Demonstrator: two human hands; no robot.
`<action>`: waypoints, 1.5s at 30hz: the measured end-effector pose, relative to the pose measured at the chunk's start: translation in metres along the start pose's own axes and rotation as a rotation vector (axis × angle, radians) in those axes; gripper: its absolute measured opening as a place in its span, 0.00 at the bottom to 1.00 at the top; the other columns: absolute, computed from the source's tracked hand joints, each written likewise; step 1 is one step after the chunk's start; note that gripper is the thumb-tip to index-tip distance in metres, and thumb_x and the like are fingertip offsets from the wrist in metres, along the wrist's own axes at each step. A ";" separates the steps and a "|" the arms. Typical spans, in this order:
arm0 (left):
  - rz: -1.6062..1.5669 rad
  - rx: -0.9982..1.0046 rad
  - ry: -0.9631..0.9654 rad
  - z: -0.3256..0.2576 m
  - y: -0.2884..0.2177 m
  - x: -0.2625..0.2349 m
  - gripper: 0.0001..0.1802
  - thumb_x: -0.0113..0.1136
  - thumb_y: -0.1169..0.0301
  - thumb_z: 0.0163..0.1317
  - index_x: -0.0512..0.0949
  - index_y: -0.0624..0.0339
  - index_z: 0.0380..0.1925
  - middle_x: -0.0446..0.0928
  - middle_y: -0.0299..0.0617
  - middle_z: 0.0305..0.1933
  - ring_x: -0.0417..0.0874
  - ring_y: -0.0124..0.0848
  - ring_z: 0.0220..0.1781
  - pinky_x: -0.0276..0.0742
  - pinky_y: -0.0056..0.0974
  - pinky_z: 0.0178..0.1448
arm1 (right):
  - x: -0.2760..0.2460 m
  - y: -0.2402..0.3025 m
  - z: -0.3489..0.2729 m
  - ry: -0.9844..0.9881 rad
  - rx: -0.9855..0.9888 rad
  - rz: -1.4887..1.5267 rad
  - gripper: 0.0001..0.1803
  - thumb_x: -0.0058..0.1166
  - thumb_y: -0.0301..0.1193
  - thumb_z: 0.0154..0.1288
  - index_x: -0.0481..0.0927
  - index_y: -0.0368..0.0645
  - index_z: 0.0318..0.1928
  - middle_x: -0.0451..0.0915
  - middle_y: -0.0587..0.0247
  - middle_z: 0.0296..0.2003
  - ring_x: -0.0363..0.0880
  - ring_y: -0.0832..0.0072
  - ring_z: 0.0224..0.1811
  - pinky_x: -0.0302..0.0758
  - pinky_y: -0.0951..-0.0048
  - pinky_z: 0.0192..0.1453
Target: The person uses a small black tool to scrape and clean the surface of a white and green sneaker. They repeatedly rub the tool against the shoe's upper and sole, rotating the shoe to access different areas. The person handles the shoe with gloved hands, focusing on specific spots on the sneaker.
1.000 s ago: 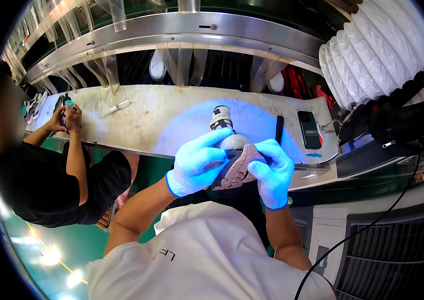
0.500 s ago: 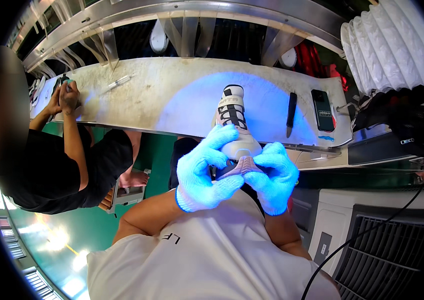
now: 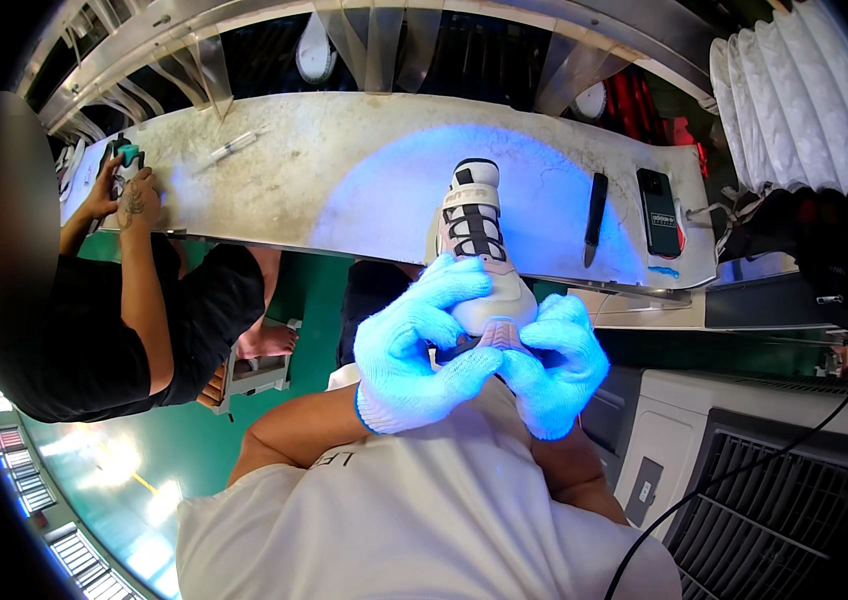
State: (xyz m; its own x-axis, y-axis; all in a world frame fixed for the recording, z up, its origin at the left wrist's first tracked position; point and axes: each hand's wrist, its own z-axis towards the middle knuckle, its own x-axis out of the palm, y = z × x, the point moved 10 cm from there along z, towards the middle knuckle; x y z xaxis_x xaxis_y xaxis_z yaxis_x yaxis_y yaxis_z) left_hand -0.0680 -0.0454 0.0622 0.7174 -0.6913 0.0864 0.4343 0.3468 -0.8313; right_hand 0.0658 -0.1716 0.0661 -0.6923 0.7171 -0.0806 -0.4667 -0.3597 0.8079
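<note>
A light grey and white sneaker (image 3: 474,230) with dark crossed straps points its toe toward me. Its heel end is over the blue-lit part of the bench. At the toe, a pinkish ribbed sole tip (image 3: 501,335) shows between my hands. My left hand (image 3: 416,350), in a white knit glove lit blue, grips the toe from the left, its fingers over the upper and its thumb near the sole tip. My right hand (image 3: 556,368), gloved alike, pinches the right side of the toe. The shoe's underside is hidden.
A black-handled knife (image 3: 595,220) and a dark phone (image 3: 658,215) lie right of the shoe on the worn bench (image 3: 284,190). A clear slim tube (image 3: 234,147) lies left. A co-worker's hands (image 3: 129,195) hold a dark and teal object. A white duct (image 3: 804,110) hangs far right.
The view has shifted slightly. My left thumb has moved in closer to the sole tip, and less of that tip shows. The co-worker's hands have changed position around their object.
</note>
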 end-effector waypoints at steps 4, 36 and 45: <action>0.100 0.044 -0.042 0.010 -0.011 0.002 0.23 0.87 0.79 0.58 0.74 0.59 0.26 0.90 0.62 0.53 0.94 0.54 0.59 0.79 0.64 0.76 | -0.001 0.000 0.000 -0.007 -0.020 -0.016 0.20 0.87 0.20 0.54 0.86 0.42 0.43 0.75 0.65 0.33 0.69 0.77 0.29 0.63 0.71 0.31; 0.025 -0.261 0.413 0.043 0.025 -0.005 0.31 0.91 0.62 0.54 0.87 0.65 0.53 0.86 0.54 0.64 0.82 0.47 0.73 0.70 0.57 0.82 | 0.021 0.011 0.023 0.062 0.111 -0.121 0.44 0.87 0.31 0.61 0.76 0.36 0.73 0.78 0.70 0.31 0.73 0.84 0.29 0.78 0.77 0.34; 0.083 -0.252 0.452 0.068 0.033 -0.010 0.30 0.92 0.65 0.48 0.87 0.65 0.48 0.91 0.52 0.54 0.89 0.49 0.64 0.69 0.60 0.83 | 0.023 -0.010 0.050 0.042 0.087 -0.104 0.35 0.89 0.35 0.58 0.85 0.37 0.61 0.87 0.58 0.35 0.87 0.74 0.32 0.88 0.68 0.41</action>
State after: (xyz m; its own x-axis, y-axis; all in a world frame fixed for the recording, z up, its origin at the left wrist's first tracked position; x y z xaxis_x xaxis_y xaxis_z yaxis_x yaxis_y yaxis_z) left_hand -0.0236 0.0164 0.0715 0.4128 -0.8919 -0.1846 0.2014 0.2871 -0.9365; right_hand 0.0817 -0.1222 0.0854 -0.6657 0.7218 -0.1896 -0.4892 -0.2302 0.8413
